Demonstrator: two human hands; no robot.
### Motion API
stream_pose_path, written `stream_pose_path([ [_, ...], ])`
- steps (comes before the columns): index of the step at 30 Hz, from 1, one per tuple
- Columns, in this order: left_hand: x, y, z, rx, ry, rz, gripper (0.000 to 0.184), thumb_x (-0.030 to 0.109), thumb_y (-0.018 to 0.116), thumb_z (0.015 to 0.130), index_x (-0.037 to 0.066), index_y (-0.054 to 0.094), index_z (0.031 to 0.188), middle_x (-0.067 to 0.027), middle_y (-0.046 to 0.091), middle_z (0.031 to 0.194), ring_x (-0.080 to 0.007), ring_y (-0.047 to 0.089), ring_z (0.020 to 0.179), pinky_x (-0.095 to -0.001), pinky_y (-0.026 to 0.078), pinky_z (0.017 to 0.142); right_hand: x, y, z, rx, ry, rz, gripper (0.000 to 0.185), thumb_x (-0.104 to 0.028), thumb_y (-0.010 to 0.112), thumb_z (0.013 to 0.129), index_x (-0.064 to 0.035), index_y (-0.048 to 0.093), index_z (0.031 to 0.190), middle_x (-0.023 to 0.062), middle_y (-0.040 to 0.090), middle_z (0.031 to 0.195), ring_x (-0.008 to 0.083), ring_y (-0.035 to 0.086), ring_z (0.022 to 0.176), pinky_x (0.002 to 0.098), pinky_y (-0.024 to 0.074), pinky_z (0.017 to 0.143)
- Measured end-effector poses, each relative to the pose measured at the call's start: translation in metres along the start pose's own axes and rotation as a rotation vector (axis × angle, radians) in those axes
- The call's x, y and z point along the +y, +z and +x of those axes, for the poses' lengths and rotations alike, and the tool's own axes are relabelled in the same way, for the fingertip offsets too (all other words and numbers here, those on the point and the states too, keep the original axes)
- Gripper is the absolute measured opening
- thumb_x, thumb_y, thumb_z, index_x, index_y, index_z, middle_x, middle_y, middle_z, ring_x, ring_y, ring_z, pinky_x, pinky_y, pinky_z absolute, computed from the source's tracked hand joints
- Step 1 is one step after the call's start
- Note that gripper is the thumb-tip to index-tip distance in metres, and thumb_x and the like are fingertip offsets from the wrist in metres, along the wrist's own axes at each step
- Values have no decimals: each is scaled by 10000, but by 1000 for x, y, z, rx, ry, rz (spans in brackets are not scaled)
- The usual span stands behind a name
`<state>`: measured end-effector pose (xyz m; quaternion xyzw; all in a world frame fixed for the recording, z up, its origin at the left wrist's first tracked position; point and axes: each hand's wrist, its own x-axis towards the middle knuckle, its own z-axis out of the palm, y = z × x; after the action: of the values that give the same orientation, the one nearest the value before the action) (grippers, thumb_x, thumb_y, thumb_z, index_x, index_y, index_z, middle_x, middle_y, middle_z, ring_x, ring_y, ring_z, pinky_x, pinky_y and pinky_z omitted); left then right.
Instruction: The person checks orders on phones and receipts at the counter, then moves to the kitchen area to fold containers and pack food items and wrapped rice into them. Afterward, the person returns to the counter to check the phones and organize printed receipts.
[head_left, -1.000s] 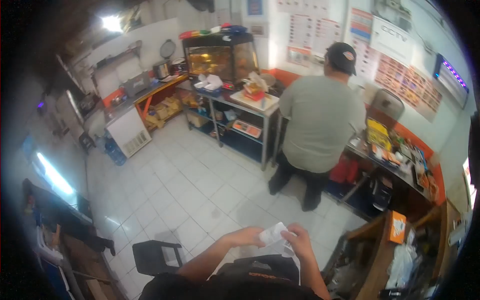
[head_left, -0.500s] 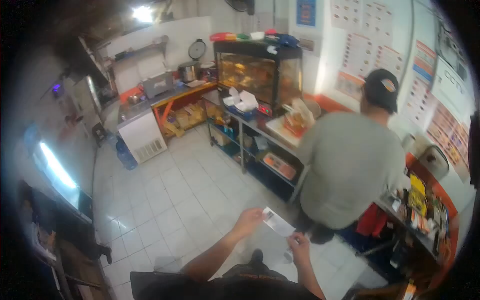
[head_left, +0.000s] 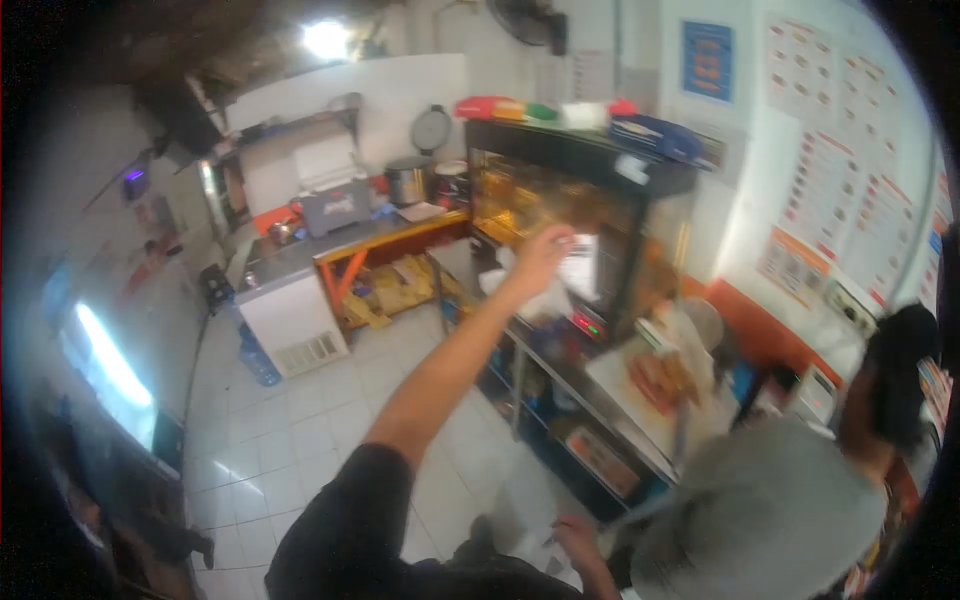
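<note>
My left hand [head_left: 540, 258] is stretched far forward, its fingers closed on the edge of a white printed paper slip [head_left: 580, 268]. The slip hangs upright in front of the glass of a lit food display warmer [head_left: 655, 250]; whether it touches the glass I cannot tell. My right hand [head_left: 577, 540] stays low near my body, with its fingers drawn together. What it holds, if anything, is too blurred to name. Below the slip are white boxes [head_left: 540, 300], partly hidden by my left arm.
A co-worker in a grey shirt [head_left: 770, 510] and dark cap stands close on the right. Food lies on a white cutting board [head_left: 625, 385] on the metal counter. Shelves below hold trays. A white-fronted chest [head_left: 295, 325] and water bottle [head_left: 258, 355] stand at the back left.
My left hand has reached forward and up with the slip, which my right hand has let go. The view has moved closer to the warmer. The co-worker now appears lower and further right.
</note>
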<state>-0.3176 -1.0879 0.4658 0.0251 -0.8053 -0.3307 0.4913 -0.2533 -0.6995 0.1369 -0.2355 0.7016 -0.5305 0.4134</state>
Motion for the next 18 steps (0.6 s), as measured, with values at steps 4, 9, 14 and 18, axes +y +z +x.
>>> stream_pose_path([
  [4, -87, 10, 114, 29, 19, -24, 78, 66, 578, 894, 38, 638, 935, -74, 634, 971, -193, 607, 938, -318, 457, 845, -72, 3, 91, 242, -111, 242, 103, -11, 582, 820, -45, 651, 889, 42, 593, 869, 145, 553, 850, 263, 448, 718],
  [9, -168, 27, 222, 9, 130, -114, 103, 30, 556, 880, 37, 649, 923, -108, 630, 965, -242, 610, 926, -333, 461, 844, -176, -22, 184, 569, -357, 201, 109, -51, 567, 866, -33, 646, 939, -16, 590, 790, 73, 509, 694, 217, 398, 613],
  [14, -240, 51, 284, -47, 246, -185, 160, -7, 505, 854, 17, 657, 898, -120, 629, 950, -255, 609, 912, -343, 462, 838, -312, -38, 222, 697, -508, 179, 135, -40, 618, 879, -3, 656, 1003, 4, 590, 919, 85, 517, 707, 225, 416, 631],
  [18, -267, 53, 304, -169, 268, -387, 167, 12, 533, 871, 25, 660, 979, -63, 605, 961, -176, 571, 943, -299, 435, 837, -403, -42, 284, 610, -804, 110, 186, 26, 600, 852, 9, 652, 1030, 58, 572, 1031, 125, 533, 896, 221, 421, 751],
])
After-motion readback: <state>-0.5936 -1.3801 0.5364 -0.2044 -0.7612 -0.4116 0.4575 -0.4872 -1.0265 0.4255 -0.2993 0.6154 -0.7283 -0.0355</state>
